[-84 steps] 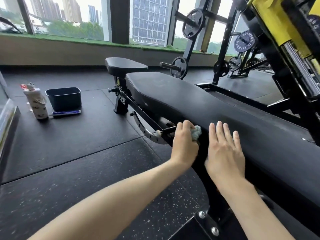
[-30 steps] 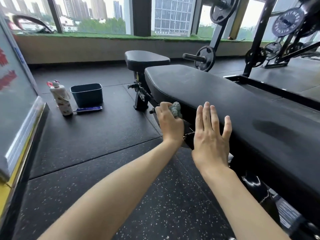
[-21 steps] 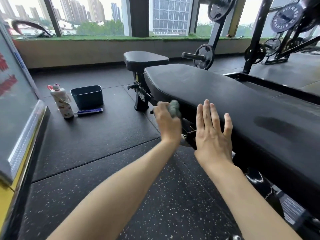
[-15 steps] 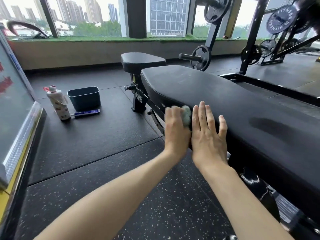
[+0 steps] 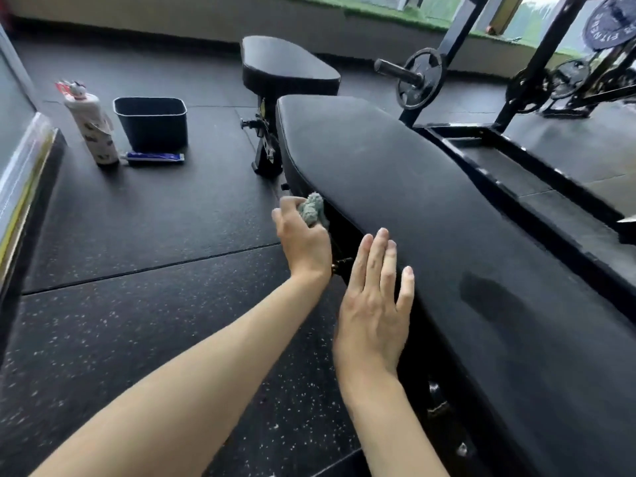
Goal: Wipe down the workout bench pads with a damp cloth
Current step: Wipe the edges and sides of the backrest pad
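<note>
We judge the near side edge of the long pad (image 5: 413,201) is being wiped: our left hand (image 5: 303,239) grips the bunched cloth (image 5: 311,210) there, our right hand (image 5: 375,304) rests flat, fingers (image 5: 382,249) straight; next, firm strokes toward the seat pad (image 5: 289,63)

Speckled black rubber floor (image 5: 137,321) meets a beige low wall (image 5: 172,12); weight plates (image 5: 421,80) hang on racks (image 5: 530,63) beyond.

A gym, by every sign: long black padded bench (image 5: 413,208), weight plates (image 5: 426,63) hung on the pegs of a dark metal rack (image 5: 531,60), speckled black rubber tiles (image 5: 137,321) covering the floor.
</note>
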The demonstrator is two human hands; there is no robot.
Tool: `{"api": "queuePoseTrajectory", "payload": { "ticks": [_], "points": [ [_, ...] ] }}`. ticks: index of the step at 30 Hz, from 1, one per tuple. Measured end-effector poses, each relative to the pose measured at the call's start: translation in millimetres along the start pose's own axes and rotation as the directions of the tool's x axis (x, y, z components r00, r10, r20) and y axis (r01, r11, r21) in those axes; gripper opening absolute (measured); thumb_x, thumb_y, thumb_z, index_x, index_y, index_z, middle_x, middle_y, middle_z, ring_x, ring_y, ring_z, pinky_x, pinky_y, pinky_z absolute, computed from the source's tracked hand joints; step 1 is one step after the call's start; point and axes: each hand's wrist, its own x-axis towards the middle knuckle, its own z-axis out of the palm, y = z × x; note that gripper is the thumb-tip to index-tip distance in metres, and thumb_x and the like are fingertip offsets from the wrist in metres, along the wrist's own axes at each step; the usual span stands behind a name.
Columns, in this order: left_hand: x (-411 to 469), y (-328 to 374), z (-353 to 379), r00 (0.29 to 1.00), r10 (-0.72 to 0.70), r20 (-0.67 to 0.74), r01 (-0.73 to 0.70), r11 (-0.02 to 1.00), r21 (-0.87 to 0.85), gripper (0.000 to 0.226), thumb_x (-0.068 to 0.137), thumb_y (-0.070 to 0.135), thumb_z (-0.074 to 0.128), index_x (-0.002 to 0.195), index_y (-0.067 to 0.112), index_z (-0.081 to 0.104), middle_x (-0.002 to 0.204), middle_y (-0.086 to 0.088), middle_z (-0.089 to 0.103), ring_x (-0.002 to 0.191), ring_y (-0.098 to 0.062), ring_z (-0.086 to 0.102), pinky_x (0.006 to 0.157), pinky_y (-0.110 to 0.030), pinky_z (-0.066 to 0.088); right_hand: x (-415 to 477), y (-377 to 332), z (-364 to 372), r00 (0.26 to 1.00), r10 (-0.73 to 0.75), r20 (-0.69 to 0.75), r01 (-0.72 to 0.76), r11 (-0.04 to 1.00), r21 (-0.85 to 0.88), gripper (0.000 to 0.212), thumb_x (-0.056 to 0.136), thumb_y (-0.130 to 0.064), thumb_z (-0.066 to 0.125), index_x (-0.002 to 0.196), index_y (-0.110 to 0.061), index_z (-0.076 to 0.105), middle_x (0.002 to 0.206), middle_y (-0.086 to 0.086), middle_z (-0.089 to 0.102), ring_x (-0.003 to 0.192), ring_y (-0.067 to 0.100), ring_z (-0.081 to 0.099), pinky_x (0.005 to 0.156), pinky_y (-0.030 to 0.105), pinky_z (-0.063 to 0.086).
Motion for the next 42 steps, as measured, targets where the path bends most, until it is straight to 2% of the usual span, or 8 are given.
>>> {"api": "queuePoseTrajectory", "payload": {
  "ticks": [6,10,12,15,21,34,37,42],
  "points": [
    [-15,17,-11,0.984,-0.046,0.171,0.017,0.986,0.169,0.024,0.082,-0.011,0.05,0.096,0.008,0.054,0.094,-0.004,0.045,0.076,-0.01,0.044,0.068,-0.005,0.032,3,14,-27,0.978,-0.11,0.177,0.084,0.985,0.149,0.06,0.087,0.0,0.04,0.145,0.006,0.026,0.154,0.023,0.023,0.14,0.032,0.031,0.113,0.046,0.021],
    [33,30,-10,0.894,-0.445,0.053,0.421,0.874,0.242,0.029,0.08,-0.008,0.044,0.097,0.015,0.048,0.107,-0.012,0.054,0.094,-0.028,0.053,0.081,-0.033,0.044,21,17,-51,0.929,-0.164,0.333,0.087,0.969,0.233,0.089,0.05,0.001,0.083,0.132,0.01,0.049,0.139,0.027,0.046,0.125,0.038,0.051,0.113,0.047,0.026],
    [25,43,-9,0.874,-0.483,0.054,0.449,0.845,0.29,0.026,0.083,-0.005,0.045,0.1,0.015,0.046,0.108,-0.008,0.049,0.09,-0.023,0.048,0.076,-0.031,0.039,29,18,-62,0.895,-0.203,0.397,0.1,0.959,0.265,0.093,0.041,-0.007,0.09,0.126,0.01,0.055,0.132,0.029,0.053,0.118,0.039,0.056,0.112,0.047,0.023],
    [5,61,-15,0.879,-0.46,0.127,0.395,0.851,0.347,0.018,0.088,0.001,0.052,0.103,0.011,0.049,0.105,-0.005,0.047,0.087,-0.017,0.044,0.064,-0.021,0.026,45,30,-79,0.857,-0.266,0.441,0.141,0.944,0.297,0.083,0.04,-0.014,0.09,0.116,0.006,0.065,0.12,0.025,0.062,0.108,0.035,0.063,0.108,0.047,0.036],
    [13,69,-18,0.826,-0.523,0.211,0.464,0.843,0.272,0.012,0.09,0.007,0.055,0.092,0.018,0.051,0.102,-0.006,0.057,0.086,-0.017,0.051,0.063,-0.023,0.034,87,46,-86,0.92,-0.213,0.329,0.068,0.913,0.403,0.043,0.046,0.008,0.077,0.087,-0.006,0.069,0.07,0.003,0.059,0.06,0.023,0.055,0.078,0.04,0.057],
    [96,37,-12,0.83,-0.536,0.156,0.519,0.843,0.137,0.036,0.086,-0.004,0.054,0.087,0.032,0.05,0.096,0.004,0.057,0.086,0.005,0.049,0.071,-0.006,0.036,151,-57,-40,0.957,-0.012,0.289,-0.125,0.885,0.448,0.042,0.084,0.003,0.057,0.125,-0.006,0.059,0.133,0.015,0.052,0.116,0.025,0.046,0.091,0.045,0.051],
    [83,36,-17,0.764,-0.604,0.226,0.6,0.794,0.093,0.035,0.085,-0.004,0.057,0.086,0.031,0.054,0.094,0.005,0.058,0.084,0.0,0.052,0.07,-0.009,0.039,149,-55,-35,0.947,0.071,0.315,-0.216,0.865,0.454,0.041,0.091,-0.012,0.044,0.13,-0.008,0.053,0.139,0.014,0.046,0.122,0.024,0.04,0.095,0.048,0.049],
    [153,9,7,0.808,-0.56,0.181,0.556,0.828,0.076,0.034,0.079,-0.009,0.052,0.087,0.023,0.058,0.095,0.002,0.057,0.084,-0.003,0.051,0.072,-0.02,0.04,144,-43,-33,0.938,-0.009,0.345,-0.154,0.884,0.442,0.042,0.095,-0.02,0.038,0.133,-0.009,0.05,0.14,0.012,0.046,0.124,0.02,0.038,0.1,0.042,0.041]
  ]
}}
